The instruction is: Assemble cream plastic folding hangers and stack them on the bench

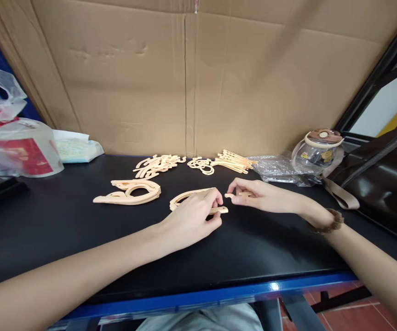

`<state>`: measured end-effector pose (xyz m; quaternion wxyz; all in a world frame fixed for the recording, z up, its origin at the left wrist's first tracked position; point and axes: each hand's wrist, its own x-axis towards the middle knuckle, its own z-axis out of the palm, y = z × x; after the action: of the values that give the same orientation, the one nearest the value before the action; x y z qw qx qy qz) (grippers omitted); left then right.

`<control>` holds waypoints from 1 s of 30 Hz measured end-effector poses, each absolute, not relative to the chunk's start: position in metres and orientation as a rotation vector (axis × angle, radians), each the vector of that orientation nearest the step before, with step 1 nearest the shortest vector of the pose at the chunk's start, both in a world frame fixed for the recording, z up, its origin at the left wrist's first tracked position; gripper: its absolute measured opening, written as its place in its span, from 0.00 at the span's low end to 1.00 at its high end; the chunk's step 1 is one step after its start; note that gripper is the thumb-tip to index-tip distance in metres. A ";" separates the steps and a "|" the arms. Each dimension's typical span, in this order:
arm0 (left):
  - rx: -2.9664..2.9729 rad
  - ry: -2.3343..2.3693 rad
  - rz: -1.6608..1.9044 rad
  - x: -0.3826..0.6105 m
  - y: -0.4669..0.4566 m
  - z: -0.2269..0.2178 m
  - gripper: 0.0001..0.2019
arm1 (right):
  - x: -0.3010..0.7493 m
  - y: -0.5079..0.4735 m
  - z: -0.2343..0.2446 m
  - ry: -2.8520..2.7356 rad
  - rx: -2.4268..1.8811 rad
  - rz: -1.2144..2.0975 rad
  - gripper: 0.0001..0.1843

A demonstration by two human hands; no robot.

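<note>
A creased cardboard sheet (125,92) forms the far wall behind a black table (39,225), whose blue near edge (191,294) catches a bright glint. A black metal frame (377,76) slants at right, beside a pale wall (384,105); red floor tiles (350,317) show near right.

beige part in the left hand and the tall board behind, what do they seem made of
Beige part in the left hand: probably plastic, smooth and faintly satin, judging by its even colour and rounded edges. Tall board: apparently cardboard, matte brown, with creases and dents.
</note>
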<state>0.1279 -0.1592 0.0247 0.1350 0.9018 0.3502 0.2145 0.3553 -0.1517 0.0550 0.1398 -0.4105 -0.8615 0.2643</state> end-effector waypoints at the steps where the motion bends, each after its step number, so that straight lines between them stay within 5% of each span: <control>1: 2.626 1.014 0.625 0.127 -0.159 0.024 0.08 | 0.355 -0.152 0.055 -2.495 -1.172 0.829 0.17; 30: 2.635 0.830 0.576 0.121 -0.154 0.021 0.10 | 0.343 -0.157 0.050 -2.414 -1.033 1.218 0.23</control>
<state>0.1209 -0.1537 0.0208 0.1591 0.9219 0.2902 0.2015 0.3431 -0.1569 0.0502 0.1230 -0.3542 -0.8277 0.4176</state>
